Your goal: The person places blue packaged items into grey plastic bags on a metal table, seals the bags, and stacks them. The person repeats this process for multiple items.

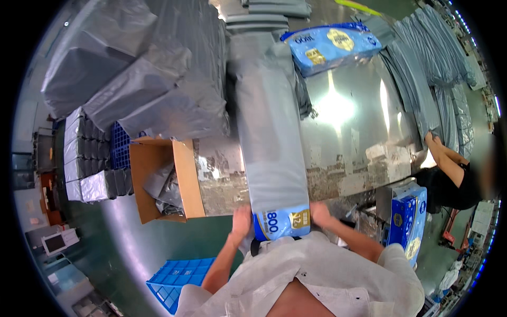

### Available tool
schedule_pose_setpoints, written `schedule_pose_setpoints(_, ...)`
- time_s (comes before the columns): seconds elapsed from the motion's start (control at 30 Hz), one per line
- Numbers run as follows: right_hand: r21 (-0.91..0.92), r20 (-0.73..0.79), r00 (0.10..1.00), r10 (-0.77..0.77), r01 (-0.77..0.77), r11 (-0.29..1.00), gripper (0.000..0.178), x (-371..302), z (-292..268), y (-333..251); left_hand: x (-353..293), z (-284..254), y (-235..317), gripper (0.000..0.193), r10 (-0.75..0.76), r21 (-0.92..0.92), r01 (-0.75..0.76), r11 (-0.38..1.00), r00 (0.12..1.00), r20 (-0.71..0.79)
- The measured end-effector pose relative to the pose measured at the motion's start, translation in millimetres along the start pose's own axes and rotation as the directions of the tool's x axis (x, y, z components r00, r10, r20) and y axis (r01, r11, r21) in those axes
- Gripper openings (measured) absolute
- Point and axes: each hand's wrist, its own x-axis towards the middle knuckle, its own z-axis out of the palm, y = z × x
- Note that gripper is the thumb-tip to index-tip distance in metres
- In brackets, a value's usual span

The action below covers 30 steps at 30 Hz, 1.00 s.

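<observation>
Poking from the gray bag (274, 137), the blue pack (282, 224) lies between the hands (242, 221) (320, 214), which grip the bag's edges.

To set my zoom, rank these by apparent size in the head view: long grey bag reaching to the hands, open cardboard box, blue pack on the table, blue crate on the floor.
1. Long grey bag
2. Cardboard box
3. Blue pack
4. Blue crate, visible part only; a sleeve overlaps it

The bag (272, 127) is grey, the package (282, 224) blue.
</observation>
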Motion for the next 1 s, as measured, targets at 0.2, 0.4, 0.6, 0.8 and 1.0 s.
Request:
schedule_pose_setpoints(0.2,0.039,0.024,0.931,0.363,-0.364,0.931,0.024,-3,-3,-37,-8,11,3,0.025,-0.034,-0.324,0.028,0.946,0.999,-0.012)
schedule_pose_setpoints(0.4,0.153,-0.413,0.885,0.213,-0.163,0.975,0.015,79,-47,-21,100,-38,-8,0.021,-0.043,-0.345,-0.033,0.938,0.977,-0.21)
schedule_pose_setpoints(0.6,0.367,0.01,0.891,0.454,-0.425,0.827,0.03,46,-1,5,50,-24,-11,0.023,-0.242,-0.309,0.204,0.929,0.966,-0.09)
schedule_pose_setpoints(0.8,0.412,0.121,0.986,0.115,-0.155,0.898,0.039,62,-14,-111,39,-30,14,0.033,-0.379,-0.391,0.32,0.863,0.922,-0.08)
schedule_pose_setpoints(1.0,0.197,0.074,0.983,0.17,-0.182,0.963,0.049,124,-14,-140,31,-22,-1,0.03,-0.329,-0.394,0.261,0.881,0.937,-0.117)
